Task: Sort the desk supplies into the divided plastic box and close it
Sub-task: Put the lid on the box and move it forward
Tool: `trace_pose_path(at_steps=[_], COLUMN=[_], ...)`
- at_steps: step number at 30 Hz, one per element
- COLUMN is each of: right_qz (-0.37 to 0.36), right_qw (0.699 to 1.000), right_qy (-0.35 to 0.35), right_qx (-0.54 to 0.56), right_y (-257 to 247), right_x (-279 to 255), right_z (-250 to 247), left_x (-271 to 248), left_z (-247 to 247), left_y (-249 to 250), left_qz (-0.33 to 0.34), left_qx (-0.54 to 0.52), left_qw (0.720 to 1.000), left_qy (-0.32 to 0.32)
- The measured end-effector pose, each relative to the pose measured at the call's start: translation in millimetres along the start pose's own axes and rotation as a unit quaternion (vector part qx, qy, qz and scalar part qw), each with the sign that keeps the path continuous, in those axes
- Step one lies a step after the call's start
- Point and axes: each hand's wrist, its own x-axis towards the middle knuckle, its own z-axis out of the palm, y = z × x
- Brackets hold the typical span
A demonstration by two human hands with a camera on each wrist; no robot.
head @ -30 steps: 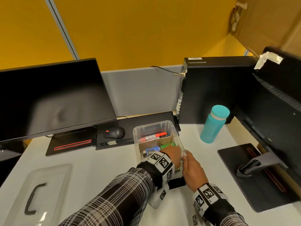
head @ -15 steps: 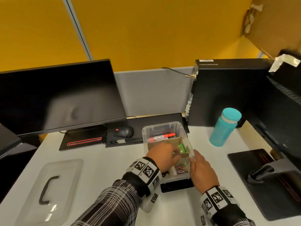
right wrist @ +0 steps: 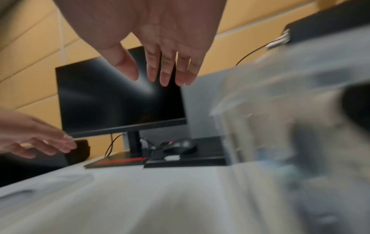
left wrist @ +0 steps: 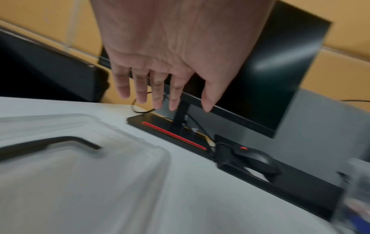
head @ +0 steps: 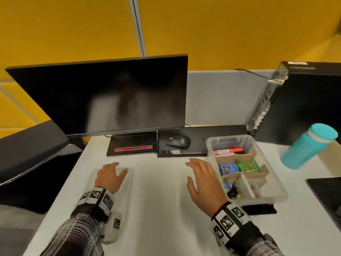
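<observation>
Since the compartments of the divided plastic box (head: 245, 169) already hold supplies, I judge the sorting done or nearly so. A red marker (head: 228, 151) lies in the far section, a blue packet (head: 228, 168) and a green packet (head: 248, 166) sit side by side in the middle one, and small clips fill the near sections, though blur keeps me from naming them exactly. What is left is the closing: the box stands open on the desk (head: 160, 209), and its clear lid (left wrist: 76, 166) with the dark handle lies well apart to my left. My left hand (head: 110, 177) hovers over that lid with fingers spread, holding nothing. My right hand (head: 202, 183) is just beside the box, fingers straight, also empty.
</observation>
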Motion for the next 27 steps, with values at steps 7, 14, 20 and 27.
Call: trace_pose_path(at_steps=[7,14,20,27], right_qz=[-0.015,-0.017,0.054,0.119], right_qw=[0.970,0.927,0.923,0.928], right_qy=[-0.242,-0.375,-0.367,-0.178], right_qx=[-0.014,0.005,0.100,0.306], right_y=[-58,-113,-104,-99], right_x=[26,31,33,42], right_z=[118,165,164,123], left_x=[34,60,74,66], left_z=[6,2,-18,-64], left_y=[-84,-99,-96,-31], left_qz=[-0.083,-0.120,-0.103,0.051], left_qx=[0.082,-0.011,-0.113,-0.306], left_qw=[0.992,0.988,0.986,0.951], left_qy=[-0.055,-0.093,-0.062,0.012])
